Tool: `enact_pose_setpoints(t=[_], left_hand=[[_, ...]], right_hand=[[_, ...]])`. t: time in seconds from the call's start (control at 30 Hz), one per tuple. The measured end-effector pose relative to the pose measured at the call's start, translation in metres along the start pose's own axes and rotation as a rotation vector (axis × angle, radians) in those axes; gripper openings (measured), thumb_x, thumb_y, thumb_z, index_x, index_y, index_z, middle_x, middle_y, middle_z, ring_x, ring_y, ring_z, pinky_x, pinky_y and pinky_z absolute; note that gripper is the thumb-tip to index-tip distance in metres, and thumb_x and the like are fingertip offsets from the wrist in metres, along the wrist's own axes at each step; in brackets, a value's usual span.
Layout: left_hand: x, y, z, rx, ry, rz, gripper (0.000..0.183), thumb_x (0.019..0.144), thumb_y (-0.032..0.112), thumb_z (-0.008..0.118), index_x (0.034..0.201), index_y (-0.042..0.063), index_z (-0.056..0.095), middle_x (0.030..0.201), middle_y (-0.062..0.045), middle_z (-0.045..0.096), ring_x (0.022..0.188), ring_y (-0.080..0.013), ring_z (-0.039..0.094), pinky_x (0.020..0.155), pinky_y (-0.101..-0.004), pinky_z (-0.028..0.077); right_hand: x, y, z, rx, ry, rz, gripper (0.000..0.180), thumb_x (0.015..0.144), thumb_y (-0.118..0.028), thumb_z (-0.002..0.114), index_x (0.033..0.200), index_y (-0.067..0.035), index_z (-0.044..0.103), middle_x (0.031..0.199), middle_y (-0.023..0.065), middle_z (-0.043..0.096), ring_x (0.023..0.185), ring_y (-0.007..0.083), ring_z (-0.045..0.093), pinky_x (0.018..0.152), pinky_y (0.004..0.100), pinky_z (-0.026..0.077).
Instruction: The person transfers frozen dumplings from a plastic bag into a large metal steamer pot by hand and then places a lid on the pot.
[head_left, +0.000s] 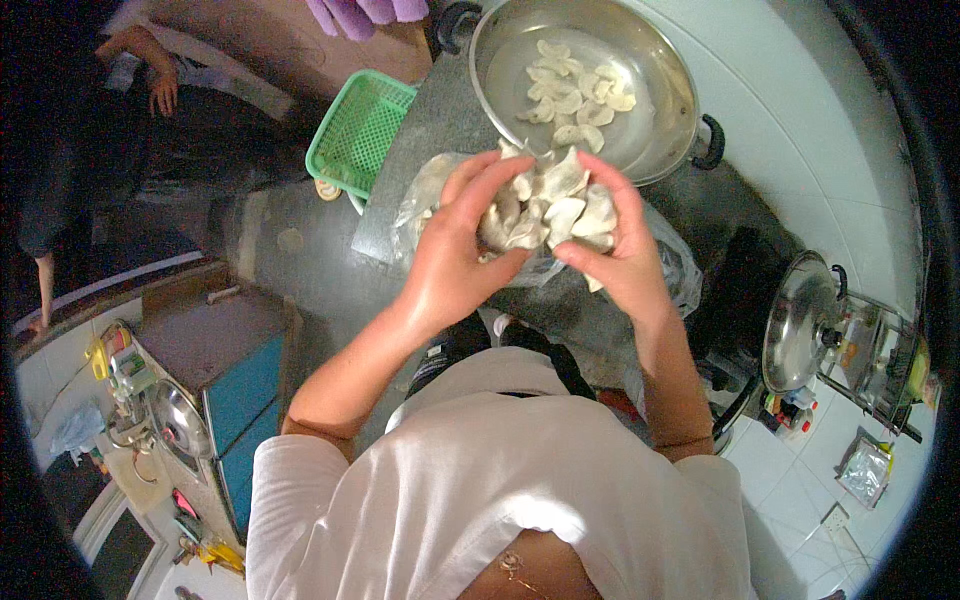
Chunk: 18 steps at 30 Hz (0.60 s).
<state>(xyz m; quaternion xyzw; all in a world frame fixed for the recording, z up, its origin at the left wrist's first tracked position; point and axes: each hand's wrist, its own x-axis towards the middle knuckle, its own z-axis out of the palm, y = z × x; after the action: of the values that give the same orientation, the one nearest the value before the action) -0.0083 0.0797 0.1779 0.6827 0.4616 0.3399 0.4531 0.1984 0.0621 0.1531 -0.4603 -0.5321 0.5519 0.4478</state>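
Observation:
Between my two hands is a cluster of pale, folded pieces that look like dumplings (559, 206). My left hand (465, 232) curls around the left side of the cluster, and my right hand (619, 244) cups its right side, fingers and thumb pressed in. Just beyond my fingertips stands a wide steel pan (660, 142) with black handles; several similar pale pieces (570, 94) lie spread over its bottom. Beneath my hands a clear plastic bag (679, 262) rests on the grey surface, partly hidden by my hands and forearms.
A green plastic basket (360, 135) stands left of the pan. At the right are a steel lid (799, 322) and a metal rack (874, 360). Another person's hand (163, 91) shows at the upper left. A counter with a sink and a steel lid (180, 418) lies at the lower left.

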Motion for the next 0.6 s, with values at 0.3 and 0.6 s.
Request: enact_pose_setpoints(t=[0.3,0.6], left_hand=[[0.178,-0.071,0.02,0.157,-0.224,-0.109,0.068,0.061,0.015,0.08,0.125,0.014,0.058,0.122,-0.015,0.059,0.11,-0.0293,0.059,0.095,-0.0346,0.046],[0.199,-0.114,0.012,0.504,0.037,0.217,0.048,0.072,0.005,0.064,0.121,0.009,0.061,0.123,-0.016,0.059,0.114,-0.0328,0.056,0.099,-0.038,0.044]], right_hand=[[0.122,0.042,-0.07,0.29,0.137,0.264,0.075,0.073,0.0,0.077,0.138,-0.012,0.042,0.12,0.0135,0.054,0.106,0.0242,0.057,0.094,0.0337,0.047],[0.114,0.062,-0.133,-0.533,0.197,0.131,0.047,0.084,-0.008,0.069,0.128,-0.008,0.054,0.128,0.0111,0.054,0.11,0.0217,0.055,0.093,0.0324,0.045]])
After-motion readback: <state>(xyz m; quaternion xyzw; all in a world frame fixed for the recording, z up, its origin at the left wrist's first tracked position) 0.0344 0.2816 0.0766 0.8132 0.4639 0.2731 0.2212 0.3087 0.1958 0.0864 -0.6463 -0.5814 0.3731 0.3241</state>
